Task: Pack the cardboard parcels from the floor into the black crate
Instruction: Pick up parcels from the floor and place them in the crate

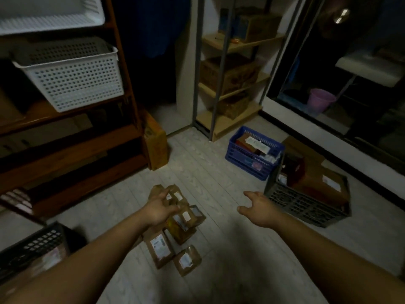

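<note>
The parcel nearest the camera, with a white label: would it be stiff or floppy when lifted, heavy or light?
The nearest parcel looks small and flat, so probably light. Its corners look rounded, so it may flex slightly. Lying flat, it should not roll.

Both bare arms reach forward and down. The left arm (pixel 92 249) comes in from the lower left, and the left hand (pixel 161 210) is turned back-up with its fingers spread and bent downward. Blur hides whether they grip anything. The right arm (pixel 328 244) comes in from the lower right. The right hand (pixel 260 210) hangs free, palm down, with its fingers loosely spread, its thumb pointing inward, and nothing in its grasp. The hands are well apart.
</note>
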`<action>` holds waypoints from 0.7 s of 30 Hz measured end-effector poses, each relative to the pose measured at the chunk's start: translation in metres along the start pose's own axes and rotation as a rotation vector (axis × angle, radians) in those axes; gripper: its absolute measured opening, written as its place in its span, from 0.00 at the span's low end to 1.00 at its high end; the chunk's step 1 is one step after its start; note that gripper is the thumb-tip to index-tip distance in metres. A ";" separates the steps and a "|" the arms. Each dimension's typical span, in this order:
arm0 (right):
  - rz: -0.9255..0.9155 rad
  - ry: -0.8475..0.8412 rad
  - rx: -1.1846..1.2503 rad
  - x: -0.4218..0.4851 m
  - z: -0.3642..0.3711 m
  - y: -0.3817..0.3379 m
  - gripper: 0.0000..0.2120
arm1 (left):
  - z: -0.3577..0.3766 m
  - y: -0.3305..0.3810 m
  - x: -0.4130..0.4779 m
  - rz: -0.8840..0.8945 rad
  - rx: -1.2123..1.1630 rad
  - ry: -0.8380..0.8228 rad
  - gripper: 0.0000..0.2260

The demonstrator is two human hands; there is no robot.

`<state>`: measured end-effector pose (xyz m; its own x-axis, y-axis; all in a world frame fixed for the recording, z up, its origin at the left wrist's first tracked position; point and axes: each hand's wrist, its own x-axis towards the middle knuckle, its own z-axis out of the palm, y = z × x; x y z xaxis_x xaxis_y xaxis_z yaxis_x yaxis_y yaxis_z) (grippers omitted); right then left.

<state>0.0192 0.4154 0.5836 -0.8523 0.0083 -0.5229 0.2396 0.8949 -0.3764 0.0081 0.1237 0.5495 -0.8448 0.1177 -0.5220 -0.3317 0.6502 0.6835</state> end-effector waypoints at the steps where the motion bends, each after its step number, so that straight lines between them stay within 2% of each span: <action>1: -0.022 -0.008 0.006 0.018 -0.007 0.001 0.34 | 0.003 0.003 0.010 -0.012 -0.018 0.008 0.34; 4: -0.096 -0.058 0.005 0.080 -0.019 0.010 0.33 | 0.015 0.001 0.048 -0.082 -0.058 0.065 0.38; 9: -0.153 -0.207 -0.012 0.183 -0.014 0.042 0.34 | 0.057 0.019 0.098 -0.163 -0.179 0.191 0.25; 11: -0.151 -0.267 -0.021 0.214 -0.004 0.060 0.33 | 0.081 0.012 0.118 -0.184 -0.196 0.206 0.30; 13: -0.149 -0.300 -0.022 0.244 0.011 0.078 0.33 | 0.105 -0.011 0.145 -0.213 -0.193 0.212 0.34; 16: -0.157 -0.309 -0.033 0.294 0.048 0.099 0.32 | 0.138 -0.040 0.186 -0.223 -0.213 0.163 0.24; 21: -0.202 -0.315 -0.039 0.396 0.154 0.121 0.32 | 0.192 -0.135 0.280 -0.196 -0.283 0.174 0.31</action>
<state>-0.2177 0.4585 0.2135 -0.6941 -0.3028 -0.6531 0.0581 0.8807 -0.4701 -0.1034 0.2131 0.2134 -0.8045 -0.1329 -0.5789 -0.5760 0.4122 0.7059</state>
